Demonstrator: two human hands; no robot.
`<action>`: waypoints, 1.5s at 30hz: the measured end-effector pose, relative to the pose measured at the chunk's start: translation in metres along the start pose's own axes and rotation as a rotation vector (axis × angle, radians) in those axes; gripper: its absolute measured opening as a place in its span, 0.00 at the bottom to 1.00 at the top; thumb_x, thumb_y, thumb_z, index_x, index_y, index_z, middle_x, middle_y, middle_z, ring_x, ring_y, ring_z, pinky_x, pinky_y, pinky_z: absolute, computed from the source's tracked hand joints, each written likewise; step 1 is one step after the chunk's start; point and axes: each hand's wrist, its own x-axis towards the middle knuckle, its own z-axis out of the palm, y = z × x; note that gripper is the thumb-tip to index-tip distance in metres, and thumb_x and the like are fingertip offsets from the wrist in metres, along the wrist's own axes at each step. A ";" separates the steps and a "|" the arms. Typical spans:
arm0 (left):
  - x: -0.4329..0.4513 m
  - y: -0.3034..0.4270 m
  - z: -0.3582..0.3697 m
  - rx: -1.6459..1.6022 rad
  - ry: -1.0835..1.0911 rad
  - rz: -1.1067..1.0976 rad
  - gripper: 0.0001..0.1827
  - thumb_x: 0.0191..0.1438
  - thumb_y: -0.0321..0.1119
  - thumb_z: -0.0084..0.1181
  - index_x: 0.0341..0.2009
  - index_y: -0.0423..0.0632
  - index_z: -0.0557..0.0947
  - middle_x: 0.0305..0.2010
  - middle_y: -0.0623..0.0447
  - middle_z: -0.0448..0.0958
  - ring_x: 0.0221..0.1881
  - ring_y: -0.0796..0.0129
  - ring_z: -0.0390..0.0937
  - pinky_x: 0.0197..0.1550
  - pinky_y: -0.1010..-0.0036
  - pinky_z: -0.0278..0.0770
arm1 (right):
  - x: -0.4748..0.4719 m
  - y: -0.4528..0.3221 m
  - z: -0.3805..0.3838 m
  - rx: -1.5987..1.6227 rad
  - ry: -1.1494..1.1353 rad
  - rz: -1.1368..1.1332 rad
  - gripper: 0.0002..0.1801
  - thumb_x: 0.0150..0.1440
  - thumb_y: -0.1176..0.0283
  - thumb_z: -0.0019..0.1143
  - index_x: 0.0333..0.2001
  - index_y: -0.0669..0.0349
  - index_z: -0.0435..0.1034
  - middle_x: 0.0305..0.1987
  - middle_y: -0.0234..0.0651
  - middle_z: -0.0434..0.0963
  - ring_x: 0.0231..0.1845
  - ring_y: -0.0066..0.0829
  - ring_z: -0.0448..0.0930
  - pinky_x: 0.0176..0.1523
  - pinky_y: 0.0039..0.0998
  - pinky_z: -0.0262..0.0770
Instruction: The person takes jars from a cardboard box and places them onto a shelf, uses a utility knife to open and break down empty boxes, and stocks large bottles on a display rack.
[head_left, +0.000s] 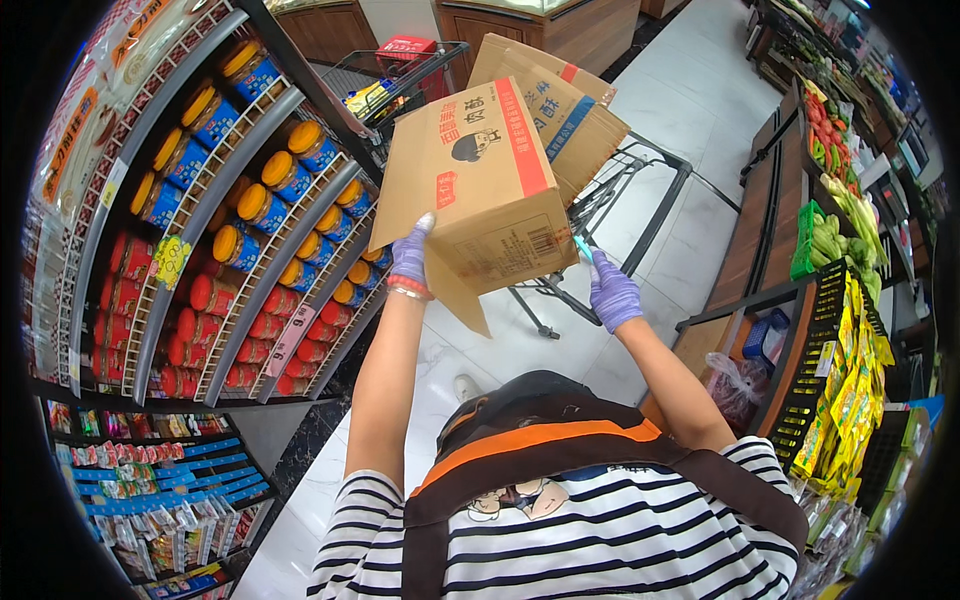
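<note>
A large cardboard box (480, 176) with a red band and printing is tilted in front of me over a shopping cart (637, 217). Wearing a purple glove, my left hand (410, 253) grips the box's near left edge, thumb on top, beside a flap (454, 296) that hangs down. My right hand (615, 291), gloved the same way, closes around a slim light-blue tool (583, 246), too small to identify surely. Its tip meets the box's right corner or lies just beside it. Behind this box, more cardboard boxes (581, 124) rest on the cart, one with a blue band.
To the left, shelves (292, 184) hold jars with yellow and red lids. A small-goods rack (172, 480) stands below. Vegetables (832, 232) and hanging yellow packets (840, 390) line the right side. Another cart (360, 79) carries goods behind. White tile floor (667, 97) runs between.
</note>
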 end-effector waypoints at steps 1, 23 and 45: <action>0.001 0.001 -0.001 -0.004 0.002 -0.003 0.29 0.50 0.39 0.63 0.55 0.49 0.70 0.48 0.47 0.75 0.45 0.54 0.76 0.44 0.58 0.77 | -0.003 0.002 -0.001 -0.084 -0.085 0.030 0.22 0.61 0.64 0.37 0.59 0.54 0.61 0.48 0.45 0.75 0.42 0.45 0.78 0.43 0.44 0.75; 0.033 -0.034 -0.148 0.092 0.122 -0.291 0.38 0.57 0.65 0.39 0.60 0.48 0.67 0.55 0.45 0.73 0.49 0.55 0.75 0.48 0.60 0.77 | 0.143 0.025 0.075 1.566 -0.494 0.640 0.09 0.60 0.63 0.46 0.40 0.54 0.68 0.31 0.28 0.75 0.27 0.25 0.74 0.28 0.27 0.71; 0.187 0.064 0.067 0.981 -0.798 0.100 0.44 0.50 0.45 0.64 0.65 0.41 0.57 0.54 0.39 0.71 0.56 0.56 0.69 0.55 0.67 0.68 | 0.196 -0.023 -0.034 1.119 0.414 0.389 0.12 0.59 0.70 0.42 0.44 0.60 0.69 0.34 0.26 0.73 0.31 0.17 0.70 0.31 0.21 0.68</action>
